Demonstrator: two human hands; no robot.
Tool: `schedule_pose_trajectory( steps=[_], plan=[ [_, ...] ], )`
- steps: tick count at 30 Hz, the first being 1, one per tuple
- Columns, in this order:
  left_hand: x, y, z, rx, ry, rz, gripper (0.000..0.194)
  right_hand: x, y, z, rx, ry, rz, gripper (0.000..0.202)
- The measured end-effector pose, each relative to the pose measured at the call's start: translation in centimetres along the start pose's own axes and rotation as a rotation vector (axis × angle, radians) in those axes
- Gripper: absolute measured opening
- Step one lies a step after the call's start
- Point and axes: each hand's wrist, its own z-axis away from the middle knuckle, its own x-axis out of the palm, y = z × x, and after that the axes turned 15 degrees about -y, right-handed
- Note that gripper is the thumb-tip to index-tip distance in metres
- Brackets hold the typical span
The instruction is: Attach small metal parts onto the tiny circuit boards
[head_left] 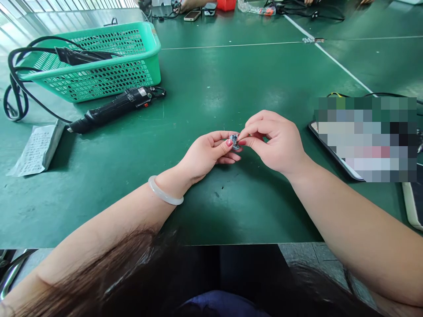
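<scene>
A small electronic part (234, 141), grey and dark like a tiny circuit board, is pinched between the thumb and fingers of my left hand (213, 149). A pale bangle circles that wrist. From the other side my right hand (272, 138) meets the part, thumb and index finger pressed together at its right edge. Whatever those fingertips hold is too small or too hidden to make out. Both hands are just above the green table (211, 202).
A black electric screwdriver (117, 108) lies before a green basket (99, 72) holding another dark tool and cable. Far left sits a folded paper packet (38, 149). At right is a dark-edged device (337, 154), partly blurred out. A phone (192, 16) and cables (310, 9) lie at the back.
</scene>
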Motion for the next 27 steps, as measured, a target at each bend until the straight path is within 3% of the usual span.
schedule_pose_trajectory(
  steps=[3,5,9,12,19,27],
  plan=[
    [0.0,0.1,-0.1,0.018,0.057,0.015,0.008,-0.2,0.3,-0.1,0.057,0.036,-0.012,0.012],
    [-0.1,0.1,-0.1,0.045,0.125,0.033,0.006,-0.3,0.6,-0.3,0.143,-0.008,-0.011,0.01],
    [-0.3,0.2,-0.3,0.096,0.255,0.051,0.003,-0.1,1.3,-0.5,0.244,-0.303,0.004,0.003],
    [-0.4,0.2,-0.4,0.103,0.285,0.051,0.003,0.2,1.4,-0.6,0.243,-0.402,0.021,0.007],
    [-0.3,0.2,-0.3,0.093,0.271,0.048,0.003,0.5,1.4,-0.7,0.238,-0.452,0.11,0.014],
    [-0.3,0.1,-0.4,0.07,0.238,0.005,0.006,-0.5,1.1,-0.5,0.214,-0.372,0.176,0.016]
  ],
)
